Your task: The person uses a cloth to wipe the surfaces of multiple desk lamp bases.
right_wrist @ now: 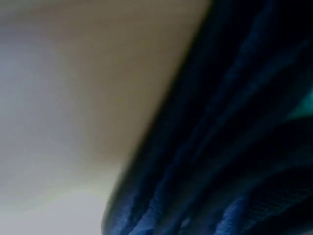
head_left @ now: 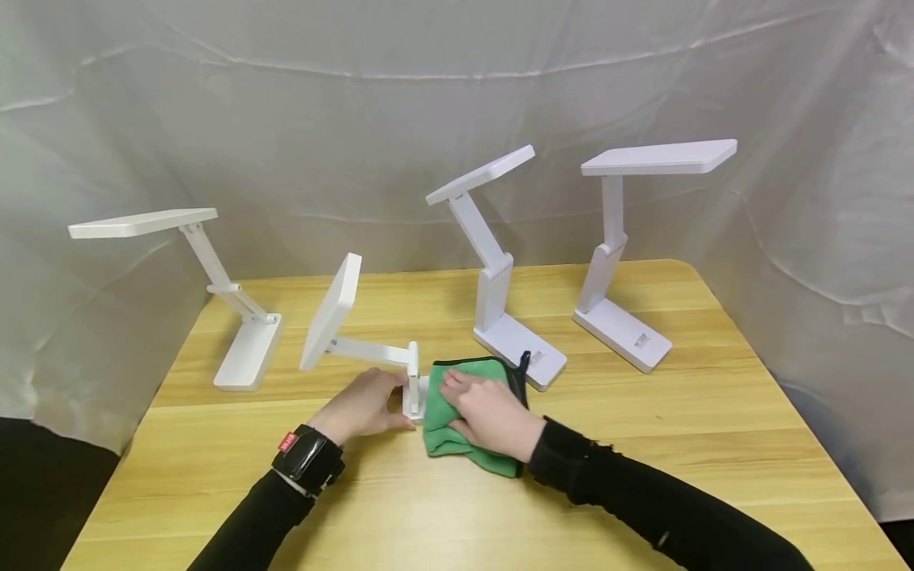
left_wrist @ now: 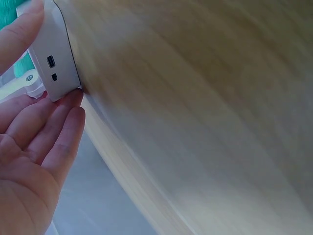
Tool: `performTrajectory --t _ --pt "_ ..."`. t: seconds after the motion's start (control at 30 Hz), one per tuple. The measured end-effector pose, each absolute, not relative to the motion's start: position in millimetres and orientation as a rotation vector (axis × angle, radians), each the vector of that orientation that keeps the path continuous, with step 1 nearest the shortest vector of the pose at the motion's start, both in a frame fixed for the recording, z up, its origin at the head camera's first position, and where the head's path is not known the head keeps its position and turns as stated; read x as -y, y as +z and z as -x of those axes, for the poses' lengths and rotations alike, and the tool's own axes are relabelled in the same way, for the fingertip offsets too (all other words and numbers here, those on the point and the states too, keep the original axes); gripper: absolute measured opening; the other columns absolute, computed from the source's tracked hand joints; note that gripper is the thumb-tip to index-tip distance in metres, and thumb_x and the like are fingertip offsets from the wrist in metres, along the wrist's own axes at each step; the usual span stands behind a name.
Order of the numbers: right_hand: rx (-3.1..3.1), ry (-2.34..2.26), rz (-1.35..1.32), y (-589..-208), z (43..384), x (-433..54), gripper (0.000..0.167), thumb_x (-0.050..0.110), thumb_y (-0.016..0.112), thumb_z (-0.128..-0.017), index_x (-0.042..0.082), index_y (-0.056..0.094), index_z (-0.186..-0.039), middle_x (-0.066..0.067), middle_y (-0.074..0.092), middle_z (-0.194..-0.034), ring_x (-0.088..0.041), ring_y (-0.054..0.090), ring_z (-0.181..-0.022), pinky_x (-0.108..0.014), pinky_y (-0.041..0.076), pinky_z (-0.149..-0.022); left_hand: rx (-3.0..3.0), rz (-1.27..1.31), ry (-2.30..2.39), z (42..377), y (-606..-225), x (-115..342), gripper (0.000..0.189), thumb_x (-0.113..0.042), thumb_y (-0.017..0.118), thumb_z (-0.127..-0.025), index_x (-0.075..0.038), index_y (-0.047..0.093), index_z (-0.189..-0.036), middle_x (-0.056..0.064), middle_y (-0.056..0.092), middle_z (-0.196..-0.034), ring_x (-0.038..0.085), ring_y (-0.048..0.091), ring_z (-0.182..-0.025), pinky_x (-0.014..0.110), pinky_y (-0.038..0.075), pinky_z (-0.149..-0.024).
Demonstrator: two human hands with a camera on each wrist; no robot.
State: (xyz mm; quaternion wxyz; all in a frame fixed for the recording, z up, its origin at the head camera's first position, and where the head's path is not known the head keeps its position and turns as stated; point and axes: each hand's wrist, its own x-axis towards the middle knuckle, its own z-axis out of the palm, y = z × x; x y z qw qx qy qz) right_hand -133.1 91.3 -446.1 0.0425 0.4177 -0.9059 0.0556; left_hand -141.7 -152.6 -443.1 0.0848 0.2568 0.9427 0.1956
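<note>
Near the middle of the table stands a small white desk lamp (head_left: 371, 349), its flat head tilted up on the left. My left hand (head_left: 366, 403) grips the left end of its base, thumb on the near side and fingers on the far side. Up close in the left wrist view, that white base (left_wrist: 53, 58) shows two small ports between thumb and fingertips. A green cloth (head_left: 443, 440) with black edging covers the rest of the base. My right hand (head_left: 494, 412) holds this cloth against the base. In the right wrist view, dark fabric (right_wrist: 215, 127) hides the hand.
Three more white desk lamps stand around: one at the left (head_left: 246, 353), one just behind the cloth (head_left: 517, 345), and one at the back right (head_left: 621, 333). The wooden table (head_left: 678, 460) backs onto a grey curtain (head_left: 385, 159).
</note>
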Motion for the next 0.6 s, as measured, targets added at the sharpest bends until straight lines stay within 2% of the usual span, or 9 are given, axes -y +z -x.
performTrajectory --t 0.17,0.33,0.47,0.6 --pt "2.714 0.092 -1.303 -449 131 -75 0.053 0.033 0.074 -0.091 0.005 0.063 -0.135 -0.014 0.062 -0.141 -0.026 0.058 -0.134 -0.04 0.059 -0.095 -2.813 -0.792 0.615 141 -444 152 0.039 -0.027 0.089 -0.074 -0.013 0.068 -0.103 0.005 0.075 -0.104 0.021 0.069 -0.097 0.04 0.058 -0.09" --pt "2.72 0.211 -1.409 -447 131 -95 0.049 0.02 0.075 -0.089 0.009 0.064 -0.136 -0.011 0.062 -0.142 -0.023 0.06 -0.131 -0.039 0.061 -0.091 -2.797 -0.786 0.641 141 -443 150 0.042 -0.028 0.089 -0.073 -0.011 0.068 -0.106 0.007 0.075 -0.107 0.023 0.07 -0.099 0.04 0.058 -0.092" --pt "2.81 0.352 -1.443 -439 135 -111 0.048 0.01 0.077 -0.086 0.01 0.066 -0.133 -0.009 0.062 -0.142 -0.023 0.062 -0.129 -0.039 0.06 -0.093 -2.799 -0.771 0.629 141 -443 150 0.045 -0.031 0.089 -0.073 -0.01 0.068 -0.106 0.009 0.075 -0.109 0.024 0.07 -0.1 0.04 0.058 -0.092" --pt "2.887 0.265 -1.371 -433 139 -106 0.051 0.021 0.078 -0.088 0.008 0.064 -0.135 -0.013 0.06 -0.143 -0.026 0.06 -0.131 -0.041 0.059 -0.096 -2.811 -0.753 0.59 141 -443 153 0.045 -0.032 0.09 -0.073 -0.009 0.067 -0.105 0.009 0.075 -0.107 0.022 0.07 -0.097 0.04 0.058 -0.09"
